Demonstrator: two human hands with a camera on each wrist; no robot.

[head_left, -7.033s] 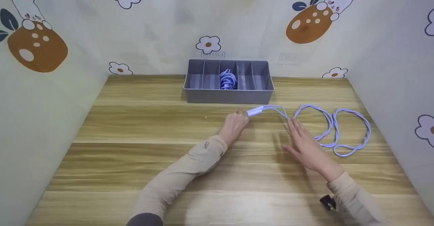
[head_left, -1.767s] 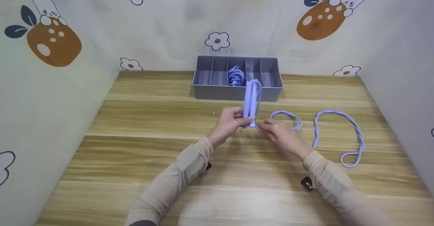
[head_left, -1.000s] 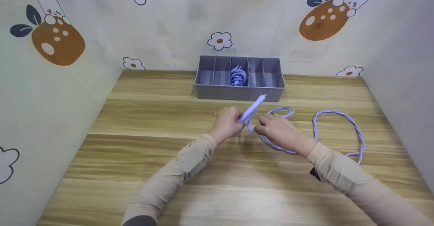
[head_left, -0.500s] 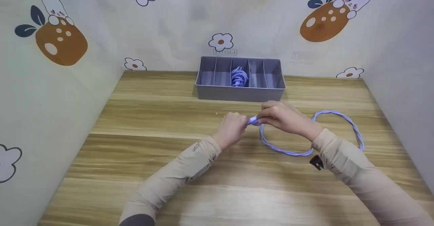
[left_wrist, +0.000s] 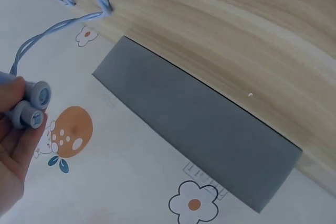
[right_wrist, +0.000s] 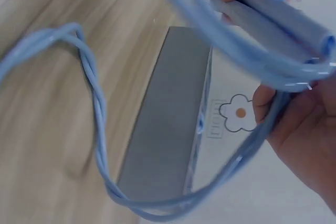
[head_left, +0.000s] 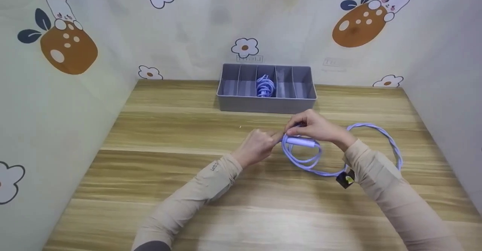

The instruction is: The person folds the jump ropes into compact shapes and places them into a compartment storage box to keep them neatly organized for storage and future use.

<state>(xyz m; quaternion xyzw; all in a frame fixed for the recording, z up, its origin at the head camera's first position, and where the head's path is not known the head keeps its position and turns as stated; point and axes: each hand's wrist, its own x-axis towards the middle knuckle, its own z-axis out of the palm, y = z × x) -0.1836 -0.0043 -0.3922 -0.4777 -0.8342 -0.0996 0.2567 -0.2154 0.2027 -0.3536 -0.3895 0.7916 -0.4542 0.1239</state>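
1. Between the two hands, above the middle of the tabletop (head_left: 196,130), holds the paired handles (head_left: 301,142) of a cord (head_left: 325,174), long axis nearly left to right, dipping slightly at the right end.
2. With the left hand (head_left: 254,148), clamps the fingers round the left ends of the handles; so points the free ends rightward, away from these fingers and under the right hand (head_left: 318,126).
3. With the right hand, pinches the cord just beside the left fingertips; in the head view, appears nearer the box (head_left: 267,106) on this side than on the left.
4. In the left wrist view, shows what the head view hides: two round handle ends, side by side, gripped between thumb and fingers.
5. In the right wrist view, shows the cord curving in loops about both handles and passing through the right fingers.
6. Farther right, trails in one wide twisted loop on the tabletop, partly hidden by the right sleeve (head_left: 395,190).
7. Beyond, reaches the box, with a coiled bundle (head_left: 266,86) in the middle compartment.
8. Farthest, ends at a printed backdrop (head_left: 199,28).
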